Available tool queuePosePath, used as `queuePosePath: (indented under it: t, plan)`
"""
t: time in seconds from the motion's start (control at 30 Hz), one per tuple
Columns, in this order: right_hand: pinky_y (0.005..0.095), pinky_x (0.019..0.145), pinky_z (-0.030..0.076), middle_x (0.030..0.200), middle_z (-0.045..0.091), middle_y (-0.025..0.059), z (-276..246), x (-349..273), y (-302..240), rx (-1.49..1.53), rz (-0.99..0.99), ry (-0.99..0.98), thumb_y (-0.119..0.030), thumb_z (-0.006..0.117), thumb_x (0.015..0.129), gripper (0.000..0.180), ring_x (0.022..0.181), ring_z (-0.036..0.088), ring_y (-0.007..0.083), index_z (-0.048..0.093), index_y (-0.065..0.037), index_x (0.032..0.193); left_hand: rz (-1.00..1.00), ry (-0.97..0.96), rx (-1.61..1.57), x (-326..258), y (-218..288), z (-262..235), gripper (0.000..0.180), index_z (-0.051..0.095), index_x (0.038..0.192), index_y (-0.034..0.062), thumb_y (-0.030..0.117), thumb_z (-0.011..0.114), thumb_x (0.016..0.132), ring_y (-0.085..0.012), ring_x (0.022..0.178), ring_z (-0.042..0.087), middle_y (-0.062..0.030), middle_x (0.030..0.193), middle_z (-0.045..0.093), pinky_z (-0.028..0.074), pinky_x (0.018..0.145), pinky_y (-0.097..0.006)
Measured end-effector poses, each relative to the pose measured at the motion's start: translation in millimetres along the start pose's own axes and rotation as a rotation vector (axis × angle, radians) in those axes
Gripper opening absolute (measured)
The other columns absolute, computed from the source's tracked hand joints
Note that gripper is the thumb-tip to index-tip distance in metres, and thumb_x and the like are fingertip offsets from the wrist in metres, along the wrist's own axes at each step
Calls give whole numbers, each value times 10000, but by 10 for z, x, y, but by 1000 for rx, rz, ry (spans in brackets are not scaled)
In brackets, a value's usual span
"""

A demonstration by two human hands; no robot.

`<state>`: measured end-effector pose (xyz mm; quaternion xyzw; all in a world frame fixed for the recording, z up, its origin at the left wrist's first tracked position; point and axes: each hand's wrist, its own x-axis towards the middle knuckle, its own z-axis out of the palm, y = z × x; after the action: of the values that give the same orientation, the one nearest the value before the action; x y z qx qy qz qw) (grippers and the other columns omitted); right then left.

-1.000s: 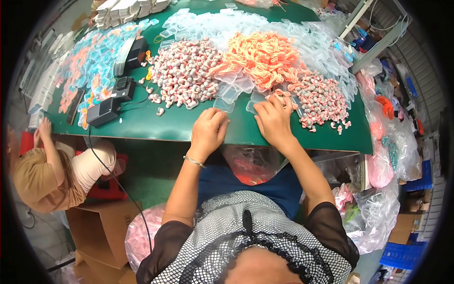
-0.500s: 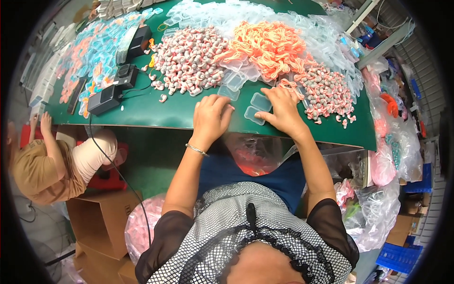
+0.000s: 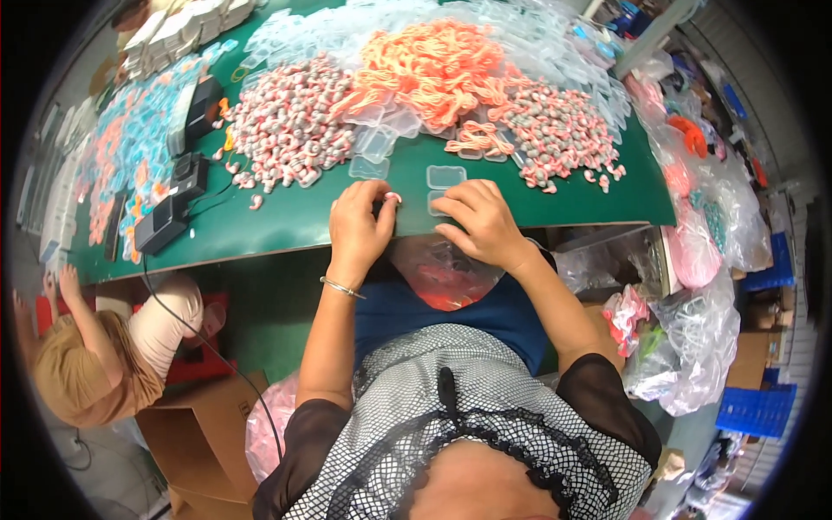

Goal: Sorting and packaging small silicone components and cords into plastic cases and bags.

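Observation:
My left hand (image 3: 357,227) is over the green table (image 3: 286,221) near its front edge, its fingers curled. A small pink-and-white plug-like piece (image 3: 393,198) shows between its thumb and fingertips. To the right, my right hand (image 3: 485,221) has thumb and fingers apart, fingertips at the lower half of an opened clear plastic case (image 3: 446,178) and partly covering it. The case lies flat on the table. Beyond it, a bundled orange cord (image 3: 479,139) rests on other clear cases. A separate clear case (image 3: 369,168) lies past my left hand.
Heaps of pink-and-grey pieces lie left (image 3: 290,121) and right (image 3: 563,134) of an orange cord pile (image 3: 433,65). Clear cases (image 3: 295,30) spread behind. Black boxes (image 3: 162,228) with a cable stand left, near another person (image 3: 87,364). Plastic bags (image 3: 693,347) are at right.
The view has shifted, so the table's contents sit further left. My right hand has drawn back nearer the table edge, now covering the case's lower half. The piece in my left hand shows more clearly.

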<state>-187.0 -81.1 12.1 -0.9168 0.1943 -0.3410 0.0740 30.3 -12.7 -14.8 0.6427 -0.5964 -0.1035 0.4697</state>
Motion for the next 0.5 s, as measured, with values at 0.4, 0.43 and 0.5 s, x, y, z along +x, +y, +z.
queuePosePath:
  t: [0.4,0.43,0.5]
  plan:
    - [445,940,338,920,615,-2,-529,-294,552,-566,324,129,-117,741,782,147,946,569,211,709,-138,923,12,-17,-150,4,169,141,127,670,929,75,97,739,825,-211,670,585,-49,818,653,470,643,-351]
    - [445,940,338,920,615,-2,-513,-272,559,-563,323,130,-117,741,782,147,946,569,211,709,-138,923,11,-15,-147,2,171,150,127,670,929,75,97,739,825,-211,670,585,-49,818,653,470,643,-351]
    - [468,954,327,920,596,-8,-487,-239,570,-598,315,120,-109,742,773,159,954,558,213,710,-140,925,39,-21,-143,-1,163,173,108,673,911,86,111,736,828,-211,684,589,-38,810,650,460,660,-354]
